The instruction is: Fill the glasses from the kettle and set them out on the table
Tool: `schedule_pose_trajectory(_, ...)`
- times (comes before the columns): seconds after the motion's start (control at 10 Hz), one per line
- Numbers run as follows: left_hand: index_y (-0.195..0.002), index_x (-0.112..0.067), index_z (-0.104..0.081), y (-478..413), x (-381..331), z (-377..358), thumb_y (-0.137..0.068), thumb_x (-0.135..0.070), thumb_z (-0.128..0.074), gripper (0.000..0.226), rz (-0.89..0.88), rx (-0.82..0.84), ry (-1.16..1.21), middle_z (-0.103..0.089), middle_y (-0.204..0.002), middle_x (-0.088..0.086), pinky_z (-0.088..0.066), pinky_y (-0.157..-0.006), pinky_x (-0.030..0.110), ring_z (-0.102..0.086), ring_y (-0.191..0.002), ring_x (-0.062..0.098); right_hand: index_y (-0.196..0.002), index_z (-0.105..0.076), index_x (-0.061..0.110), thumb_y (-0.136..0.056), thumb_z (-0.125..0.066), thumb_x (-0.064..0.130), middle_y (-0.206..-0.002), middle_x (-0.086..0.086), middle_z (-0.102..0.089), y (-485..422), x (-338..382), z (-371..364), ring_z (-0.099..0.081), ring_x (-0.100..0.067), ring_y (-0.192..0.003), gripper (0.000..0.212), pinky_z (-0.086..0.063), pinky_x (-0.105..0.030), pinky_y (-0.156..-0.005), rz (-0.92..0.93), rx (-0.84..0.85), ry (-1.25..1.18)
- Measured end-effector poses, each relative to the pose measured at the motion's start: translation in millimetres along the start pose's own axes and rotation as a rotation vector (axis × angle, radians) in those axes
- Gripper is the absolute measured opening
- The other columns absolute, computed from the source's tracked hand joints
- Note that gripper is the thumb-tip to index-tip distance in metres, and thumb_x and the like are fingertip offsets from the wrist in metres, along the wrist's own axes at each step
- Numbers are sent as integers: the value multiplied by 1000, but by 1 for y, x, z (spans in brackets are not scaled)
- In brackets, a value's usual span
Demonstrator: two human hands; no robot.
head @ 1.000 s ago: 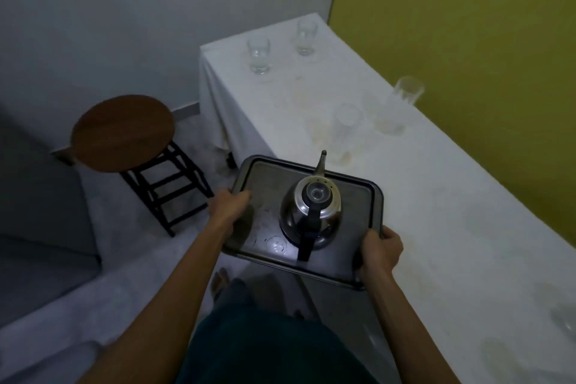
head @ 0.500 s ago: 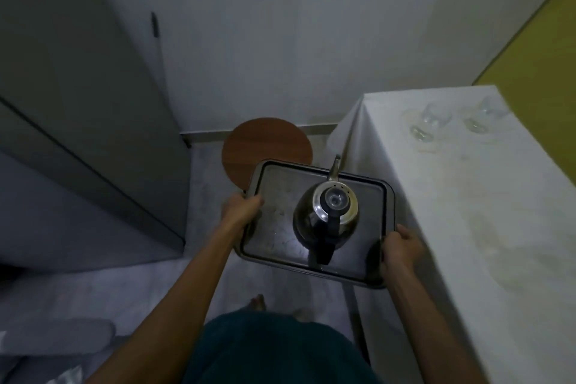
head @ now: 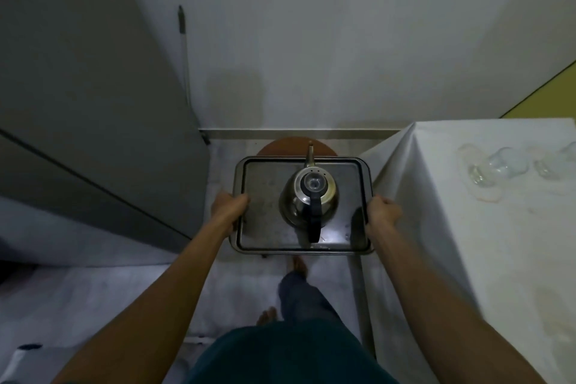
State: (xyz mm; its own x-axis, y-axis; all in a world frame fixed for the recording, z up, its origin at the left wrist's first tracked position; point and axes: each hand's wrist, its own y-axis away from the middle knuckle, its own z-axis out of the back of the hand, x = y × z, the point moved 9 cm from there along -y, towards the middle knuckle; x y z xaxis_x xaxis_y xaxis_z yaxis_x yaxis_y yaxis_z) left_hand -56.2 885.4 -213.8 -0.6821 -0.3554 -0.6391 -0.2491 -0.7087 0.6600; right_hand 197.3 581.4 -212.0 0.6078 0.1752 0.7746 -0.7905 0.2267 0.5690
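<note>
A steel kettle (head: 311, 196) with a black handle and thin spout stands on a dark metal tray (head: 265, 181). My left hand (head: 229, 207) grips the tray's left rim and my right hand (head: 382, 212) grips its right rim, holding it level over a round brown stool (head: 280, 146). Two clear glasses (head: 495, 167) stand on the white-clothed table (head: 467, 243) at the right, one partly cut off by the frame edge (head: 558, 162).
A grey cabinet or door (head: 93, 103) fills the left side, and a white wall (head: 311, 40) stands ahead. A thin pole (head: 185, 56) leans in the corner. My legs and bare feet (head: 299, 268) are on the pale floor below the tray.
I have turned left away from the table with the tray. The stool has come under the tray, and the table has slid to the right edge of view.
</note>
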Motion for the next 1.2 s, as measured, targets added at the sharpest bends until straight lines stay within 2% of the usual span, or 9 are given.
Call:
schedule_pose_trajectory(0.1,-88,-4,-61,-21,-7,-6,-77,-28,-66,27,50,-28,13,-66,-91,18,-60,-74,42,-65,-83,34,-116,-71,4,-88,-58,8,-116,-20,-70,-21,6,-26,-66,-36,-107,31,-56,-44,-96,-27,7,31)
schedule_pose_trajectory(0.3,-82,-4,-59,-49,-26,-22,-81,-17,-63,14,148,-31,50,-62,-82,14,-47,-59,28,-59,-71,26,-107,-63,9,-94,-55,8,-104,-15,-63,-51,19,-61,-61,-29,-98,15,-54,-37,-92,-94,2,26)
schedule_pose_trajectory(0.4,-82,-5,-59,-63,-26,-26,-82,-17,-64,12,187,-46,64,-62,-84,12,-50,-64,29,-59,-74,25,-108,-67,7,-94,-55,6,-101,-16,-66,-65,18,-73,-61,-26,-92,19,-53,-34,-86,-87,4,62)
schedule_pose_trajectory(0.5,-84,-6,-62,-72,-21,-27,-82,-22,-62,16,223,-47,51,-65,-89,14,-54,-69,33,-62,-79,29,-113,-73,9,-89,-55,2,-110,-16,-72,-75,11,-81,-65,-27,-96,31,-57,-39,-93,-88,49,136)
schedule_pose_trajectory(0.6,-82,-7,-63,-79,-19,-29,-80,-24,-59,18,227,-41,48,-66,-87,14,-51,-62,30,-60,-75,27,-114,-73,8,-87,-53,-2,-112,-17,-72,-82,5,-82,-64,-29,-95,36,-57,-45,-95,-94,58,190)
schedule_pose_trajectory(0.8,-82,-6,-63,-79,-23,-27,-82,-18,-58,13,195,-73,14,-66,-92,16,-54,-73,37,-61,-79,28,-118,-68,14,-87,-54,-5,-117,-12,-69,-88,11,-85,-64,-30,-103,39,-55,-42,-96,-41,154,304)
schedule_pose_trajectory(1.0,-102,-4,-61,-58,-44,-37,-74,-28,-60,37,-43,-66,-279,-64,-105,19,-57,-85,46,-63,-93,35,-139,-54,9,-93,-60,2,-134,-18,-60,-70,25,-83,-59,-35,-119,47,-50,-39,-99,140,282,587)
schedule_pose_trajectory(1.1,-104,0,-65,-25,-70,-55,-83,-20,-63,29,-259,-40,-439,-65,-106,19,-53,-85,35,-63,-96,35,-143,-51,6,-92,-61,3,-141,-21,-57,-52,31,-73,-56,-37,-126,52,-46,-41,-106,216,312,652)
schedule_pose_trajectory(1.2,-115,-4,-66,2,-65,-82,-87,-18,-60,31,-339,79,-478,-66,-113,14,-48,-84,30,-62,-104,28,-140,-57,6,-91,-60,5,-135,-21,-62,-42,28,-50,-59,-37,-124,50,-47,-38,-102,279,278,669)
